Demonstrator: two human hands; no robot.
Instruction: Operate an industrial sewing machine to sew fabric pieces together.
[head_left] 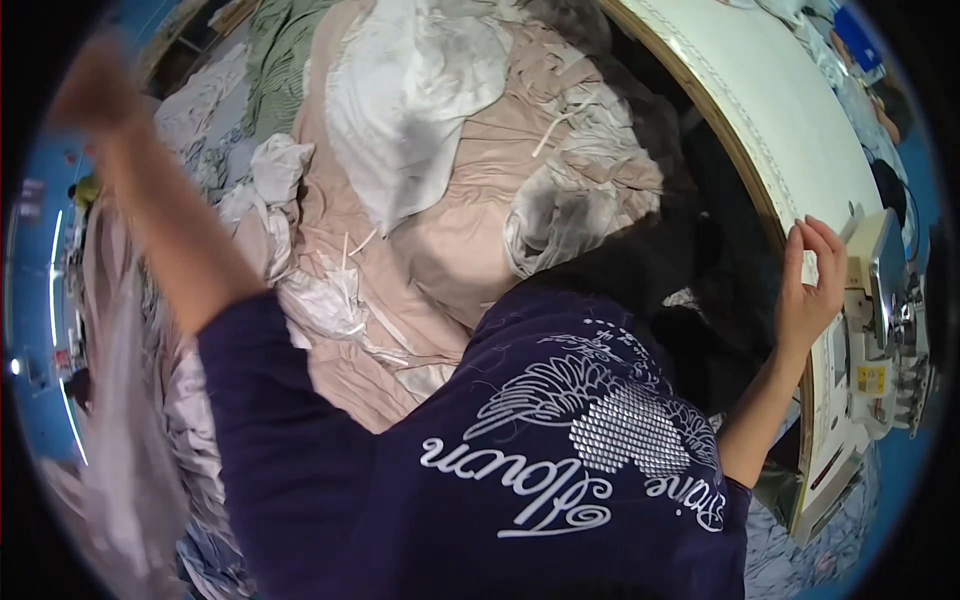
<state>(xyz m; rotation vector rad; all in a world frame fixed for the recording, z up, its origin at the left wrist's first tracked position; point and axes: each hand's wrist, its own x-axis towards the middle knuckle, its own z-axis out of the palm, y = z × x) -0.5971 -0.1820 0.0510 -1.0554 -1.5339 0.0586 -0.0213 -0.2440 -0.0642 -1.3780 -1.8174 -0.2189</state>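
Observation:
My left hand is raised at the far left, its fingers smeared by motion, so I cannot tell whether it holds anything. Below that arm lies a heap of pale pink cloth. My right hand is at the near edge of a white worktable, beside a sewing machine. Thumb and fingertips of that hand come together in a pinch, with a small whitish patch showing between them. Whether that patch is held cloth or the tabletop behind is unclear.
White cloth lies over the pink heap, with a sheer white bundle near my lap. Green striped fabric sits at the back left. Translucent plastic-like sheeting hangs at the left. Another person is at the far right.

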